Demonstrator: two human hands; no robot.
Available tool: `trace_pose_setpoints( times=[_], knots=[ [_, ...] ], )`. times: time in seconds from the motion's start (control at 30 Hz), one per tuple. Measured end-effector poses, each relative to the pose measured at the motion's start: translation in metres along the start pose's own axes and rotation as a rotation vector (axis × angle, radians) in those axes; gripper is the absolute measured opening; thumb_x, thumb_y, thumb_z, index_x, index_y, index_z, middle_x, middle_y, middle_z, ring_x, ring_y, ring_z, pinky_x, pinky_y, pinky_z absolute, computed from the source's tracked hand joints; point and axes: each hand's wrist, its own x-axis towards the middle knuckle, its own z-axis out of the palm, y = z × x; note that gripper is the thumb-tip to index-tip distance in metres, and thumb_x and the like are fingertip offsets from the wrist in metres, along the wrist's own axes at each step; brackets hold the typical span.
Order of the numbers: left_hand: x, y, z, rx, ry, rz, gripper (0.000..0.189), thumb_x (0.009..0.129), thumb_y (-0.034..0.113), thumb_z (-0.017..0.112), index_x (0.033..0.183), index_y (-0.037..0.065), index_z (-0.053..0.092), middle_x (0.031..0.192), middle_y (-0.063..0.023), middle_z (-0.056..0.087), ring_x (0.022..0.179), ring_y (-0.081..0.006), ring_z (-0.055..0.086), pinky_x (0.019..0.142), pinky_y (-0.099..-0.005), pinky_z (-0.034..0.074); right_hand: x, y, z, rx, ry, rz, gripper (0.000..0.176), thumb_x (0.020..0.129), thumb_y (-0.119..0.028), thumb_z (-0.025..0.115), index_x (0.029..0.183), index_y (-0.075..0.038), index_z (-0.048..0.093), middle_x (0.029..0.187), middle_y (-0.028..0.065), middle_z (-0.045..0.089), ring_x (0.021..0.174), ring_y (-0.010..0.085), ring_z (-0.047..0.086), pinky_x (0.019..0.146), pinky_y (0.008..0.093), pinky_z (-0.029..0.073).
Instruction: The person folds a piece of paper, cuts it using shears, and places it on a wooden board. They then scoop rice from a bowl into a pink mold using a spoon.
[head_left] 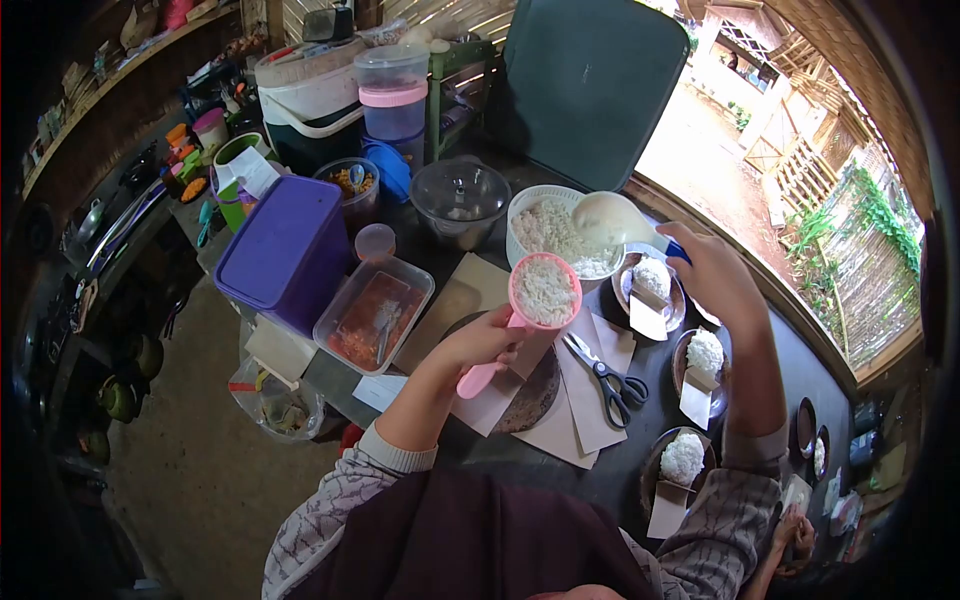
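Note:
My left hand (pixel 478 345) is closed round the handle of a pink scoop (pixel 475 379) filled with white rice (pixel 546 291). Fingers of my right hand (pixel 706 265) wrap the blue handle of a large pale spoon (pixel 607 218), whose bowl is over the rice in a white tub (pixel 517 243). The scoop is just in front of the tub. To the right stand several bowls (pixel 682 360), each with a mound of rice (pixel 705 351) and a folded paper piece (pixel 697 398).
Black scissors (pixel 608 382) lie on brown paper sheets (pixel 572 436). Left are a clear container of red food (pixel 368 321), a purple box (pixel 290 245) and a lidded glass bowl (pixel 459 196). Another person's hands (pixel 793 530) show at lower right. A dark green panel (pixel 590 85) stands behind.

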Motion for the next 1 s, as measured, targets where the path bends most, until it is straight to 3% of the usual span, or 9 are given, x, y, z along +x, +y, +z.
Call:
trace_pose_setpoints(
  times=[0.1, 0.23, 0.3, 0.4, 0.53, 0.6, 0.8, 0.9, 1.0],
  knots=[
    [-0.003, 0.001, -0.001, -0.118, 0.157, 0.093, 0.03, 0.087, 0.01, 0.048, 0.116, 0.007, 0.04, 0.077, -0.0013, 0.049, 0.049, -0.0047, 0.038, 0.04, -0.0204, 0.033, 0.026, 0.012, 0.032, -0.005, -0.08, 0.035, 0.035, 0.079, -0.006, 0.052, 0.114, -0.009, 0.05, 0.091, 0.0191, 0.061, 0.085, 0.0355, 0.059, 0.075, 0.0424, 0.045],
    [0.006, 0.003, -0.005, -0.295, 0.349, 0.162, 0.024, 0.087, 0.008, 0.046, 0.111, 0.008, 0.043, 0.08, -0.0054, 0.055, 0.047, -0.0037, 0.036, 0.038, -0.0174, 0.032, 0.06, 0.013, 0.079, -0.077, -0.067, -0.039, 0.039, 0.08, -0.006, 0.053, 0.119, -0.008, 0.048, 0.093, 0.0207, 0.06, 0.085, 0.0336, 0.06, 0.072, 0.0409, 0.047],
    [0.01, 0.001, -0.012, -0.362, 0.371, 0.267, 0.024, 0.087, 0.008, 0.044, 0.111, 0.007, 0.041, 0.097, -0.012, 0.06, 0.047, -0.0031, 0.037, 0.038, -0.0163, 0.033, 0.075, 0.003, 0.097, -0.129, -0.057, 0.048, 0.032, 0.078, -0.003, 0.049, 0.11, -0.008, 0.051, 0.09, 0.0198, 0.061, 0.086, 0.0349, 0.061, 0.073, 0.0417, 0.049],
    [0.012, 0.001, -0.015, -0.414, 0.442, 0.277, 0.026, 0.088, 0.008, 0.042, 0.113, 0.006, 0.039, 0.104, -0.0147, 0.06, 0.047, -0.0035, 0.038, 0.037, -0.0163, 0.033, 0.098, 0.003, 0.138, -0.198, 0.032, 0.031, 0.028, 0.078, -0.004, 0.049, 0.106, -0.006, 0.051, 0.088, 0.0196, 0.061, 0.085, 0.0342, 0.062, 0.071, 0.0416, 0.051],
    [0.012, 0.001, -0.015, -0.412, 0.456, 0.289, 0.027, 0.088, 0.009, 0.042, 0.114, 0.006, 0.038, 0.104, -0.0149, 0.06, 0.047, -0.0036, 0.039, 0.037, -0.0164, 0.035, 0.1, 0.004, 0.149, -0.231, -0.021, 0.021, 0.026, 0.078, -0.004, 0.049, 0.104, -0.004, 0.052, 0.087, 0.0186, 0.061, 0.084, 0.0339, 0.062, 0.07, 0.0414, 0.051],
    [0.013, 0.001, -0.014, -0.409, 0.459, 0.294, 0.028, 0.087, 0.008, 0.043, 0.114, 0.006, 0.038, 0.104, -0.0153, 0.059, 0.046, -0.0036, 0.039, 0.038, -0.0165, 0.035, 0.097, 0.005, 0.14, -0.185, -0.13, 0.016, 0.037, 0.07, 0.001, 0.052, 0.107, -0.004, 0.053, 0.091, 0.0187, 0.061, 0.089, 0.0345, 0.06, 0.074, 0.0423, 0.049],
    [0.017, -0.004, -0.017, -0.386, 0.406, 0.306, 0.032, 0.084, 0.007, 0.044, 0.114, 0.005, 0.034, 0.102, -0.0138, 0.059, 0.048, -0.0058, 0.04, 0.04, -0.0196, 0.04, 0.085, -0.003, 0.125, -0.115, -0.224, -0.028, 0.043, 0.069, 0.001, 0.054, 0.111, -0.007, 0.056, 0.093, 0.019, 0.062, 0.089, 0.0343, 0.06, 0.076, 0.0424, 0.049],
    [0.016, -0.004, -0.017, -0.383, 0.401, 0.291, 0.031, 0.084, 0.007, 0.044, 0.114, 0.004, 0.034, 0.102, -0.0141, 0.059, 0.049, -0.0059, 0.04, 0.041, -0.0194, 0.04, 0.076, -0.014, 0.115, -0.055, -0.209, -0.05, 0.033, 0.068, -0.003, 0.055, 0.101, -0.006, 0.061, 0.088, 0.0193, 0.063, 0.085, 0.0336, 0.062, 0.075, 0.0406, 0.051],
    [0.019, -0.006, -0.019, -0.382, 0.395, 0.276, 0.032, 0.084, 0.007, 0.044, 0.114, 0.003, 0.034, 0.101, -0.0143, 0.059, 0.049, -0.006, 0.04, 0.041, -0.0194, 0.04, 0.077, -0.019, 0.11, -0.028, -0.247, -0.054, 0.036, 0.067, -0.003, 0.055, 0.103, -0.006, 0.061, 0.092, 0.0195, 0.063, 0.087, 0.0332, 0.062, 0.077, 0.0405, 0.05]
  ],
)
